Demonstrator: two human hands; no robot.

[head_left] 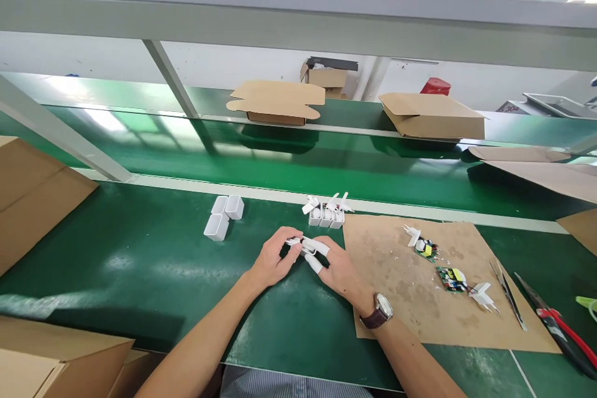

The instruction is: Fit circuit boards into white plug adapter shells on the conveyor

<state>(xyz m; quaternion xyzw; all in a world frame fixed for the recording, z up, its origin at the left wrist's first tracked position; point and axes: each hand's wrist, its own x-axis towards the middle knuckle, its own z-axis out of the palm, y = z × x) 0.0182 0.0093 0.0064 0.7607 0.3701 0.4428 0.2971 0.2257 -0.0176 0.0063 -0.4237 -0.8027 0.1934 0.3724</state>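
My left hand [276, 259] and my right hand [339, 268] meet at the middle of the green bench, both closed on a small white plastic charger part [305, 247]. Its exact shape is partly hidden by my fingers. White covers sit on fingers of my right hand, and a watch [383, 307] is on that wrist. Just beyond my hands, white square cases [326, 216] stand in a row with white plug pieces [332, 202] sticking out at the top. To the left, three white cases [217, 226] sit together.
Brown paper [392, 286] on the right bears two circuit boards [450, 278] wired to white plugs, plus tweezers [508, 294]. Red-and-black pliers [555, 317] lie at its right edge. Cardboard boxes [60, 354] stand at left; more cartons [433, 117] lie along the green belt [280, 161] behind.
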